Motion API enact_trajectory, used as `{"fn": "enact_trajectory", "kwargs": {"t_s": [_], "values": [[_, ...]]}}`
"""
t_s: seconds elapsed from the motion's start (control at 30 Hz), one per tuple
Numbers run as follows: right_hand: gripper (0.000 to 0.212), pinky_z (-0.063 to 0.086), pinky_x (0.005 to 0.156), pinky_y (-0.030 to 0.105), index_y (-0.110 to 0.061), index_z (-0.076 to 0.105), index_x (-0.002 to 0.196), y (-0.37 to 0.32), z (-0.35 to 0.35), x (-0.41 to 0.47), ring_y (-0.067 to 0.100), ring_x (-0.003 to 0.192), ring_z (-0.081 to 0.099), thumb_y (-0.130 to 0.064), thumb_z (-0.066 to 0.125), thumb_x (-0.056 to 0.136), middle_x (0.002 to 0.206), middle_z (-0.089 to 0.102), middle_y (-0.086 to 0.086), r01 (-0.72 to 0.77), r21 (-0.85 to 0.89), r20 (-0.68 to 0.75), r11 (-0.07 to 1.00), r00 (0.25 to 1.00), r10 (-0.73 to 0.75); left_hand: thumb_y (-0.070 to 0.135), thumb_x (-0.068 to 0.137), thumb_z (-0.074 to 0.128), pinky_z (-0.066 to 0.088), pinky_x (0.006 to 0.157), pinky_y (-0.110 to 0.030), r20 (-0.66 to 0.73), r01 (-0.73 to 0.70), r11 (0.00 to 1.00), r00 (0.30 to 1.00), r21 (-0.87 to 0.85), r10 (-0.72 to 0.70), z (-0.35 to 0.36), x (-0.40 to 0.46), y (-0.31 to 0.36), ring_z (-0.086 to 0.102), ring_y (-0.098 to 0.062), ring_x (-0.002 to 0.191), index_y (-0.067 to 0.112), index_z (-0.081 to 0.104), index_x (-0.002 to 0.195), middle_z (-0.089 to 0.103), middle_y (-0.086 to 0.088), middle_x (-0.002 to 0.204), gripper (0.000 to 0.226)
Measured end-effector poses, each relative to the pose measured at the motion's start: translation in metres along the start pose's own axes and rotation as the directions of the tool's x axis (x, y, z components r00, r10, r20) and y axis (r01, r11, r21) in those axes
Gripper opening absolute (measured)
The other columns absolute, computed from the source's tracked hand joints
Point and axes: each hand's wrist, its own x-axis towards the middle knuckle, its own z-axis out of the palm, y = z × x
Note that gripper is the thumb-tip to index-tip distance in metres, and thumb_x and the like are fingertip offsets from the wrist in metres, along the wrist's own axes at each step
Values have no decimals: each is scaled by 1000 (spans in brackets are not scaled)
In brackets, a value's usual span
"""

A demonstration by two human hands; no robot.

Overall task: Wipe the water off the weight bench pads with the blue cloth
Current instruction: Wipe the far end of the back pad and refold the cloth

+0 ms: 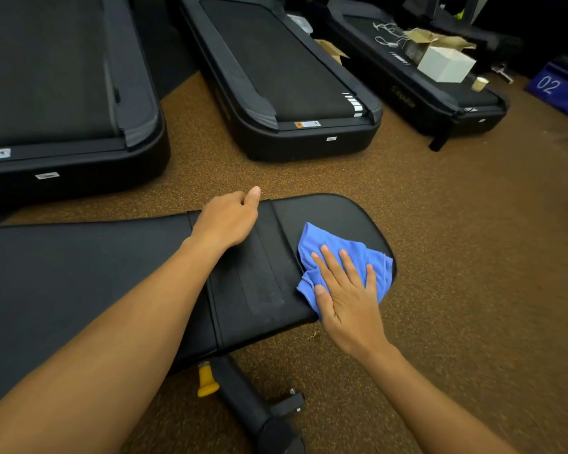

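The blue cloth (345,257) looks soft and fuzzy on the smooth, faintly glossy black bench pad (335,214).

This is a gym floor. Three black treadmills (286,70) stand side by side across the top of the frame, their belts running away from us. Speckled brown rubber flooring (473,257) covers the ground, the kind laid under exercise machines. In the lower half lies a black padded weight bench (79,273) with a yellow adjustment knob (207,383) beneath. A blue block numbered 02 (551,90) sits at upper right.
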Motion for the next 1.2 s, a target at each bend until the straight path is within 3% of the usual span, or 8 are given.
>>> {"fn": "enact_trajectory", "kwargs": {"t_s": [0.2,0.53,0.67,0.8,0.93,1.0,1.1,1.2], "values": [[56,1,123,55,-40,24,158,9,-4,3,11,156,4,-50,18,104,166,14,-22,84,-7,17,996,996,-84,56,105,23,33,85,-34,7,-5,999,1000,40,5,-2,10,1,53,-23,110,14,64,119,64,-7,124,60],[62,-17,118,51,-40,11,160,3,-10,141,3,154,-9,-56,12,100,166,3,-26,241,83,288,967,923,-255,45,107,21,35,88,-39,-54,47,991,998,122,-40,-11,34,0,55,-33,116,11,64,114,64,-13,124,55],[44,6,122,50,-27,51,144,-12,-4,196,16,147,33,-37,28,108,153,48,-6,82,138,228,987,967,-112,44,108,24,34,85,-34,-30,82,996,996,-24,-83,-20,38,-14,54,-21,105,12,64,104,62,-2,111,51],[47,37,87,38,-10,68,100,-34,-16,232,31,105,58,-39,32,106,117,68,15,-254,273,267,928,947,180,46,107,24,39,90,-38,-27,83,992,996,-96,-86,-29,36,-25,58,-30,112,15,59,90,66,-10,113,49],[41,42,87,24,-10,69,122,-71,-26,242,12,103,61,-38,44,106,116,70,5,-310,593,413,743,909,49,45,108,24,29,88,-33,-33,120,985,992,-121,-125,-30,33,-22,49,-33,128,11,59,117,57,-15,138,50],[48,44,95,21,-17,67,130,-98,-18,245,12,110,61,-47,41,103,122,69,0,-197,468,535,862,839,-99,47,108,25,29,88,-32,-33,125,979,991,-163,-132,-28,31,-22,48,-32,129,11,56,128,55,-15,140,52],[83,31,117,47,-32,48,148,-114,1,252,21,142,42,-76,30,80,156,45,-2,-19,233,715,972,682,-158,52,106,26,30,90,-34,-21,136,964,989,-227,-145,-28,29,-24,47,-30,130,16,52,136,54,-13,141,53],[86,26,119,51,-34,40,153,-110,1,259,23,145,36,-80,28,80,160,38,-2,10,138,746,990,656,-111,55,105,26,30,94,-36,-8,131,967,991,-220,-136,-28,27,-24,44,-29,135,21,44,145,50,-11,147,56]]}}
